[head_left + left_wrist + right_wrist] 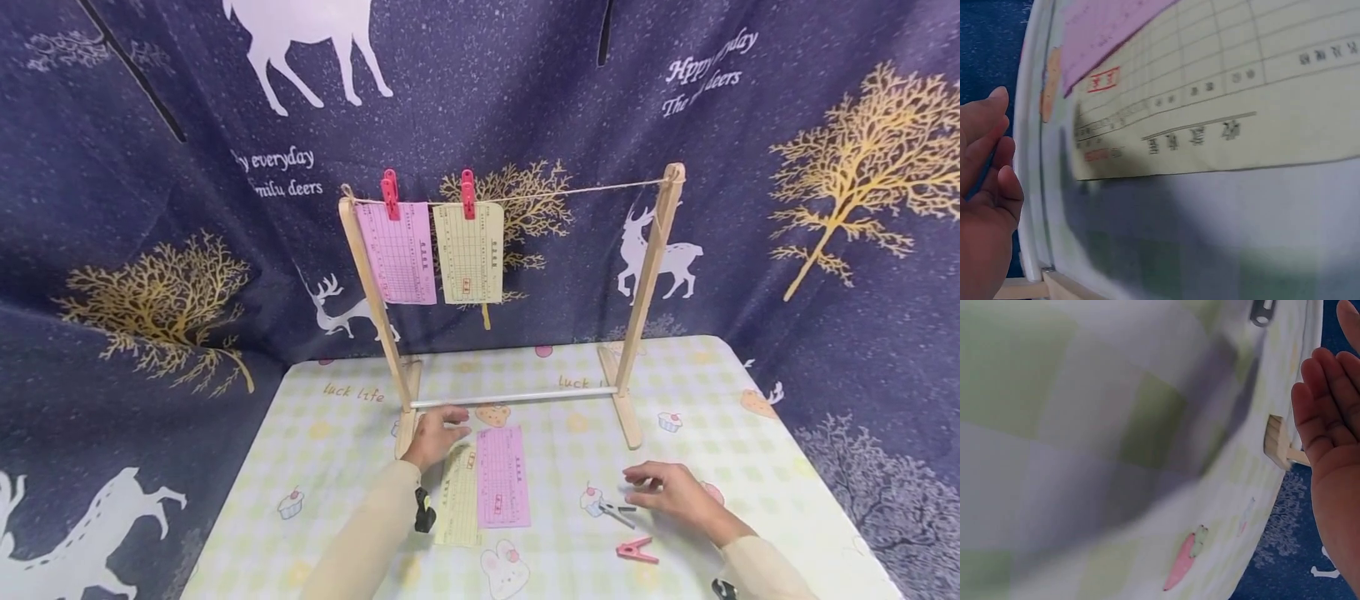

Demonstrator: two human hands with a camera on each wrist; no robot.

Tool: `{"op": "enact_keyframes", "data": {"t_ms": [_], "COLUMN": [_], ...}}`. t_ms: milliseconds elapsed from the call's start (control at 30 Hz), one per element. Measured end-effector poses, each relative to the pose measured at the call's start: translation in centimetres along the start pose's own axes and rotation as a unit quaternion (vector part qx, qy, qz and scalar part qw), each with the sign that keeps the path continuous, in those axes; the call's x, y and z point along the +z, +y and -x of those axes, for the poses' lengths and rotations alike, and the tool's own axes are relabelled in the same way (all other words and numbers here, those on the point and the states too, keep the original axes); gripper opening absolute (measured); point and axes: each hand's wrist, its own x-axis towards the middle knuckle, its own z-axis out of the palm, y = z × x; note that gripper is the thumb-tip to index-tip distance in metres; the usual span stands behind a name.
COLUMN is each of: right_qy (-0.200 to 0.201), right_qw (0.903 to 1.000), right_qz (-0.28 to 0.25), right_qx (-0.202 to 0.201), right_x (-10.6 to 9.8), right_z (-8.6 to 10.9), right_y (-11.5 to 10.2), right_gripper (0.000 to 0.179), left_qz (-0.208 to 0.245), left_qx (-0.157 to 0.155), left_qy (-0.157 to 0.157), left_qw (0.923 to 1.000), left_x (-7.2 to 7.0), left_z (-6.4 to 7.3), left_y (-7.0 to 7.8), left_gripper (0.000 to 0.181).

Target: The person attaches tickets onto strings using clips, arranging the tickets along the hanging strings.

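My left hand (437, 435), fingers loosely bent and holding nothing, is over the table by the rack's left foot. Just below it lies a yellow printed slip (455, 500), partly covered by a pink printed slip (503, 479). In the left wrist view the yellow slip (1197, 106) is close up, apart from the fingers. My right hand (675, 492) hovers at the right with relaxed fingers and nothing in them. Beside its fingertips lies a grey clothespin (618, 514), and a pink clothespin (637, 550) lies nearer the front.
A wooden rack (651, 279) carries a string (577, 192). From its left part hang a pink slip (401, 258) and a yellow slip (468, 258), each under a red clothespin (390, 194). A checked cloth (337, 467) covers the table; a dark blue deer-print curtain (525, 100) hangs behind.
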Motion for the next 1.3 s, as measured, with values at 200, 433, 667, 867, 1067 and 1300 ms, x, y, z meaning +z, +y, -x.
{"op": "enact_keyframes", "data": {"t_ms": [200, 433, 667, 867, 1067, 1300], "right_qy": [-0.021, -0.048, -0.040, -0.033, -0.033, -0.036], "right_qw": [0.9995, 0.9967, 0.9956, 0.9958, 0.9972, 0.9984], "right_qz": [-0.013, -0.016, -0.035, -0.020, -0.011, -0.001], "right_qx": [0.017, 0.063, 0.077, 0.082, 0.065, 0.042], "right_x": [0.7, 1.7, 2.5, 2.6, 2.2, 1.9], "right_z": [0.7, 1.4, 1.9, 2.1, 2.2, 2.2], "right_y": [0.0, 0.6, 0.9, 1.1, 1.4, 1.3], "right_gripper": [0.036, 0.038, 0.037, 0.037, 0.036, 0.038], "left_qz": [-0.010, -0.007, 0.014, 0.008, 0.004, -0.038], "left_qx": [-0.006, -0.020, -0.017, -0.006, -0.021, -0.074], "left_qy": [-0.018, -0.023, -0.013, 0.006, -0.002, -0.043], "left_qw": [0.9998, 0.9995, 0.9997, 0.9999, 0.9998, 0.9956], "left_x": [0.7, 1.3, 2.7, 3.7, 4.0, 3.4], "left_z": [-0.1, 0.6, 0.4, -0.1, -0.9, -1.4], "left_y": [-0.2, -0.5, -0.9, -0.7, -0.6, 0.4], "left_gripper": [0.029, 0.034, 0.038, 0.035, 0.032, 0.022]}}
